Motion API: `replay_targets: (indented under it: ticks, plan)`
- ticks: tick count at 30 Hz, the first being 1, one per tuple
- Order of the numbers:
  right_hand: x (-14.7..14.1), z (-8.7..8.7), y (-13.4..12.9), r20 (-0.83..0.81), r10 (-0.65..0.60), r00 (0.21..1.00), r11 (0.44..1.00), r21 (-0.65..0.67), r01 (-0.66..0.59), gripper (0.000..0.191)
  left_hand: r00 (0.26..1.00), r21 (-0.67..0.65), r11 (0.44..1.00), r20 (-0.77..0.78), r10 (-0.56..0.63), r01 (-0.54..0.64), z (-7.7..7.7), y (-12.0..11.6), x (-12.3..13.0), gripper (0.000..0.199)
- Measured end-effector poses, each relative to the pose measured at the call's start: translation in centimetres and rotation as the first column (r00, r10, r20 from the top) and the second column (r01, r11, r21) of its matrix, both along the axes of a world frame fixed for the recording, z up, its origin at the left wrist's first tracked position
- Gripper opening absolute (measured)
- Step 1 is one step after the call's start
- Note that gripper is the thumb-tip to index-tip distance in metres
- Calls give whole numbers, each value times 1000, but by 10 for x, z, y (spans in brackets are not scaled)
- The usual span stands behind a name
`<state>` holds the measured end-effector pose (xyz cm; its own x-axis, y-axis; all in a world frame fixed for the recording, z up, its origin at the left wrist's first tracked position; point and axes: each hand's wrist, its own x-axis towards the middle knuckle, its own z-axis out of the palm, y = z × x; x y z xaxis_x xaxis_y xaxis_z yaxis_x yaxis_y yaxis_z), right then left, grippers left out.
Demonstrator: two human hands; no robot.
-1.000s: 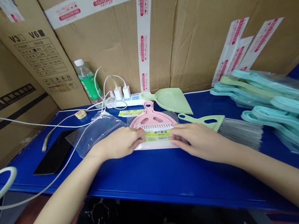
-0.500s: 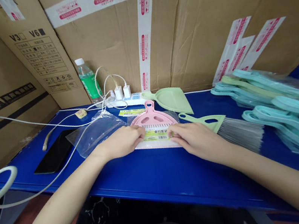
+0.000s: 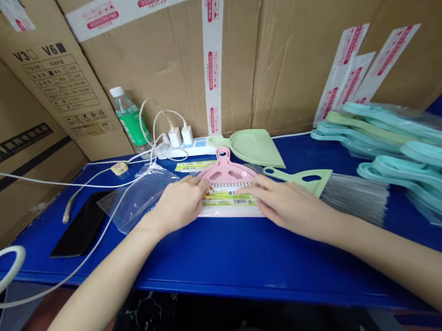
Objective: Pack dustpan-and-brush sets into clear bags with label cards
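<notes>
A pink dustpan-and-brush set (image 3: 228,173) lies before me in clear plastic, its handles pointing away. Across its white bristles sits a yellow-green and white paper label (image 3: 232,196). My left hand (image 3: 182,201) rests on the set's left side, fingers loosely extended onto the label's edge. On the right, my right hand (image 3: 283,197) has its fingers stretched over the label's right end, the thumb lower down. Beside that hand lies a green brush (image 3: 305,178) with grey bristles. A green dustpan (image 3: 256,147) is behind it.
Teal and green brush sets in plastic (image 3: 426,153) are piled at right. A clear bag (image 3: 145,192), black phone (image 3: 81,225) and cables lie left. A power strip (image 3: 196,147) and green-labelled bottle (image 3: 131,121) stand before cardboard boxes (image 3: 170,66) at the back.
My fingers have loosened from their pinch at the label's ends and spread over it. The right fingers now reach farther left across the label, and the left fingers extend forward.
</notes>
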<state>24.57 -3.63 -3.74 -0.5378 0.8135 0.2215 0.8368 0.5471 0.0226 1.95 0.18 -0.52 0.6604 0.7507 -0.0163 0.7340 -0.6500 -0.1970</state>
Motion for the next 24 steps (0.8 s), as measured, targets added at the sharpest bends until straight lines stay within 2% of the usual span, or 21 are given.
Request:
replay_targets:
  ticks: [6,11,15,21,24]
  plan:
    - [1,0,0,-44,5,999,998,-64,-7,56,988,-76,988,-90,127,-134,8,-2,1,33]
    - [2,0,0,-85,29,996,995,-91,-37,55,982,-57,988,-130,138,-147,9,-3,-1,41]
    - [9,-1,3,-99,44,994,995,-87,-53,48,985,-50,988,-107,139,-145,8,-2,-2,44]
    - [10,1,2,13,133,991,988,75,-134,42,983,-55,985,-83,161,-166,6,-1,-4,43]
    - [4,2,-2,55,234,971,962,129,-239,50,984,-54,984,-71,164,-168,6,-1,-4,41]
